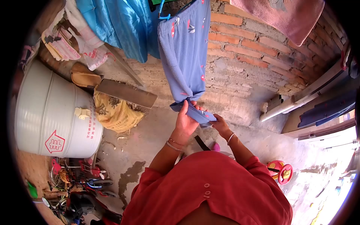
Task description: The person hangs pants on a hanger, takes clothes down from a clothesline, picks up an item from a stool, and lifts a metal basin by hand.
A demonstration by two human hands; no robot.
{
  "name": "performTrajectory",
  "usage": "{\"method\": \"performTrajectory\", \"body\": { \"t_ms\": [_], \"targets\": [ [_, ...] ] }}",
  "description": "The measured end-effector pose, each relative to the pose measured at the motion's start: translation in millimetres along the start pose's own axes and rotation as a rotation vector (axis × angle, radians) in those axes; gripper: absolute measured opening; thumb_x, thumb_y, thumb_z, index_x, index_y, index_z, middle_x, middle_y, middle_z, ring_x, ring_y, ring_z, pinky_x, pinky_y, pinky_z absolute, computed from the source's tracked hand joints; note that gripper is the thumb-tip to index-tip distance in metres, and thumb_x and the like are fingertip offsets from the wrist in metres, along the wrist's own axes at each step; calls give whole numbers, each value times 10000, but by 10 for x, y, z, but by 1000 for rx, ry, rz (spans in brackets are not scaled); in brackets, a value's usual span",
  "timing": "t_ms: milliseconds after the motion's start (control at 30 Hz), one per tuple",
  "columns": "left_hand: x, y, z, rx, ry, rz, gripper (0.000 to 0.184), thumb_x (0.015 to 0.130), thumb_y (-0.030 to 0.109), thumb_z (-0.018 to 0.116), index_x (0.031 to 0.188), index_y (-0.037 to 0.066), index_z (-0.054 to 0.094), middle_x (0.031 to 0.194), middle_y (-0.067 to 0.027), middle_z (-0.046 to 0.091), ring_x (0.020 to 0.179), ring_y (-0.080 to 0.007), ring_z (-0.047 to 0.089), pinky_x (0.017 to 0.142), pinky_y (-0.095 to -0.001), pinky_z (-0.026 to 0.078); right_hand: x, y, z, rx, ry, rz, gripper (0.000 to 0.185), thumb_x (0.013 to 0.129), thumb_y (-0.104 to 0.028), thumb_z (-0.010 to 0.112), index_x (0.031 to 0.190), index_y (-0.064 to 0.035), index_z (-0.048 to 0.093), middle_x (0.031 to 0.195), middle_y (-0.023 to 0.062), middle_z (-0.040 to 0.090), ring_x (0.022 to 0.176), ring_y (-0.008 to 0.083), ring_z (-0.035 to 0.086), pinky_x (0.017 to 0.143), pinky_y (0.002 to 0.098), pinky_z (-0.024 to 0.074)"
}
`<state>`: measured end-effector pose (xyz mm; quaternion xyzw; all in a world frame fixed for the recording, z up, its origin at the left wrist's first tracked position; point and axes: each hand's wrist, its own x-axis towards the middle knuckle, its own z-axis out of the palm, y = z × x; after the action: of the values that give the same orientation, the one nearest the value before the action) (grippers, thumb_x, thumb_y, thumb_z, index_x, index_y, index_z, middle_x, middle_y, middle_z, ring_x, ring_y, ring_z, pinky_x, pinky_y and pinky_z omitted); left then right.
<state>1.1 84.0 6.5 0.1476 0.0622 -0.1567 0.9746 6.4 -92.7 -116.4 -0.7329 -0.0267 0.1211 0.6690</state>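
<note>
Blue pants [183, 56] with a small red and white print and a gathered waist hang from a blue hanger [162, 15] in front of me. Their lower part is bunched and twisted at my hands. My left hand [185, 123] is closed round the bunched cloth, thumb up along its front. A little to the right, my right hand [222, 128] pinches the end of the same cloth. Some fingers of both hands are hidden behind the fabric.
Shiny blue cloth [116, 26] and a pink towel [285, 18] hang alongside, before a brick wall [243, 48]. At left stand a large pale drum [56, 108], a yellow sack [116, 110] and bicycles [86, 180]. A toy steering wheel [285, 174] lies at right.
</note>
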Motion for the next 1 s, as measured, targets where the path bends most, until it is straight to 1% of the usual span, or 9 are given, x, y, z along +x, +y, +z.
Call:
{"method": "performTrajectory", "body": {
  "t_ms": [33,233,367,533,633,767,833,900,1000],
  "targets": [
    [-1,54,-28,-21,-14,34,320,916,378,474,945,63,517,804,-67,533,857,-226,521,963,-482,366,-5,-42,-18,294,52,193,179,824,-90,590,991,-28,577,838,46,599,724,135,532,672,275,446],
    [68,337,-395,-147,-30,168,334,875,358,551,1023,59,532,1064,-102,583,1073,-258,509,974,-505,370,35,-315,-191,591,37,223,130,880,-73,499,1000,-43,541,902,45,599,824,146,580,688,321,508],
    [104,296,-864,-56,228,141,505,842,500,539,1097,67,484,1136,-123,516,1159,-267,434,993,-512,331,18,-747,-110,802,40,147,152,869,-61,494,1009,-38,547,919,54,610,824,164,595,721,314,508],
    [-51,-238,-1231,362,341,-321,861,752,732,417,1318,88,339,1365,-129,318,1326,-317,184,1058,-559,155,-7,-1239,19,880,-73,148,215,842,-87,528,1047,-22,515,975,78,593,864,185,588,773,318,500],
    [-125,-411,-1029,324,355,-415,908,737,775,347,1329,88,329,1349,-134,336,1301,-347,225,1033,-581,204,-45,-1386,108,939,-111,115,233,837,-64,539,1059,-18,486,981,86,581,884,179,581,776,321,504],
    [-86,-398,-817,-141,-87,-275,907,729,784,313,1308,88,370,1265,-119,448,1174,-283,431,1015,-525,306,-60,-1281,167,702,-140,2,221,848,-47,522,1067,-35,490,985,77,582,880,164,581,758,314,504],
    [-85,-284,-538,-96,-113,-223,881,747,759,329,1317,89,375,1273,-111,466,1171,-247,452,1039,-478,299,-106,-1220,127,496,-166,16,276,808,-16,536,1082,-31,514,978,105,588,847,217,597,741,321,497],
    [-52,-190,-332,81,-207,-101,804,819,667,345,1339,53,326,1293,-115,454,1213,-239,421,1034,-461,322,-211,-1192,124,-412,-120,-439,339,741,3,560,1078,-25,546,960,152,580,804,298,593,726,344,488],
    [14,-160,-378,53,-147,-159,654,879,505,443,1322,33,351,1282,-152,465,1224,-249,418,1037,-414,330,-319,-1196,201,-532,-135,-549,358,714,10,564,1071,-19,557,976,172,555,820,332,577,734,360,483]
  ]
}}
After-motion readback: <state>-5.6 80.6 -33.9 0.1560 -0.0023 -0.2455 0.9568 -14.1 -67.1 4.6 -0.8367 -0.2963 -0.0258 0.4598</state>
